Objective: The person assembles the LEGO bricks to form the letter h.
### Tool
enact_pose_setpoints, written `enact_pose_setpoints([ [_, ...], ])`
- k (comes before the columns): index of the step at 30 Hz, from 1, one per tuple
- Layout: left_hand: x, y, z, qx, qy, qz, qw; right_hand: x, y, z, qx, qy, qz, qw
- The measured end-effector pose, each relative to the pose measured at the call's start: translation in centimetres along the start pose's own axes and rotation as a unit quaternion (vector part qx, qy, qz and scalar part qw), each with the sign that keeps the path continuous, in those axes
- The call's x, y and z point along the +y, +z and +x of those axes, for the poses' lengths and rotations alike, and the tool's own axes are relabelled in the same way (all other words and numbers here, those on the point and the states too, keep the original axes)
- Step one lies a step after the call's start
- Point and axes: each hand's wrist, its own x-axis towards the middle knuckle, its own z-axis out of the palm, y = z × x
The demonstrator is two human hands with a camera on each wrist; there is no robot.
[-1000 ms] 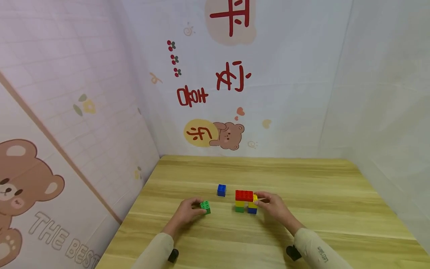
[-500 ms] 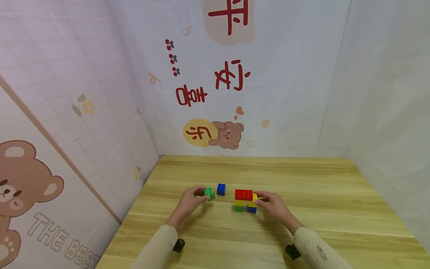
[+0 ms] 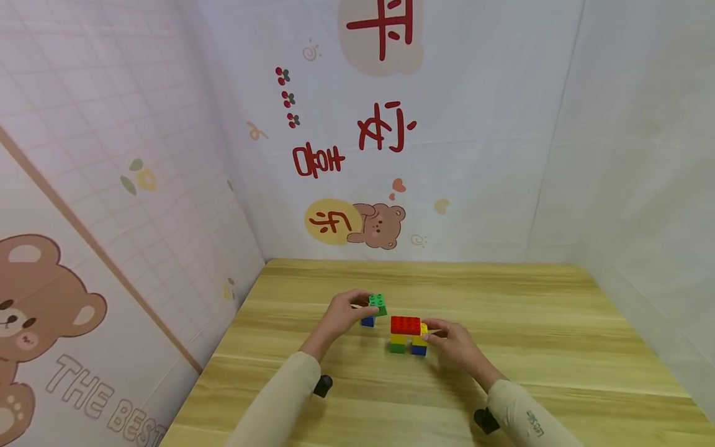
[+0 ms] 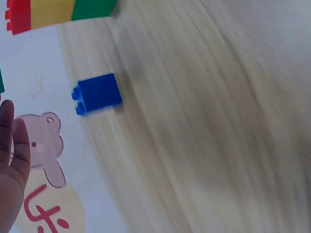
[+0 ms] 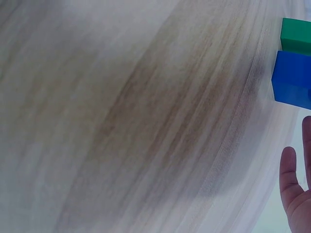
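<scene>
My left hand [image 3: 342,313] pinches a green building brick [image 3: 378,302] and holds it over a loose blue brick [image 3: 367,321] on the table. In the left wrist view the loose blue brick [image 4: 99,94] stands apart from the left hand [image 4: 13,160], and only a sliver of green shows at the edge. To the right is a small bridge of bricks, a red brick [image 3: 405,325] lying across two pillars. My right hand [image 3: 460,346] grips the yellow brick [image 3: 424,330] of its right pillar. In the right wrist view, that pillar's blue base [image 5: 290,77] shows near the fingers.
The wooden tabletop [image 3: 503,298] spreads around the bricks. White printed cloth [image 3: 480,155] rises behind it and along both sides. Each wrist has a black device, such as the one under the right sleeve [image 3: 486,421].
My left hand has carried the green brick away from me and to the right, from beside the blue brick to above it. The right hand and the brick bridge have stayed put.
</scene>
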Motion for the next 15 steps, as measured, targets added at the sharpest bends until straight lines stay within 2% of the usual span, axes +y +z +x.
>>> enact_pose_setpoints([
  [6, 1.5, 1.2, 0.6, -0.016, 0.016, 0.009, 0.9997, -0.1, -0.2, 0.1, 0.000, 0.001, -0.006, 1.0000],
  [11, 1.5, 2.0, 1.0, -0.027, 0.028, 0.024, 0.9990, -0.2, -0.2, 0.1, 0.002, -0.005, -0.011, 0.9999],
  [15, 1.4, 2.4, 1.0, -0.047, 0.030, 0.038, 0.9977, -0.1, -0.2, 0.0, 0.000, -0.008, 0.003, 1.0000],
])
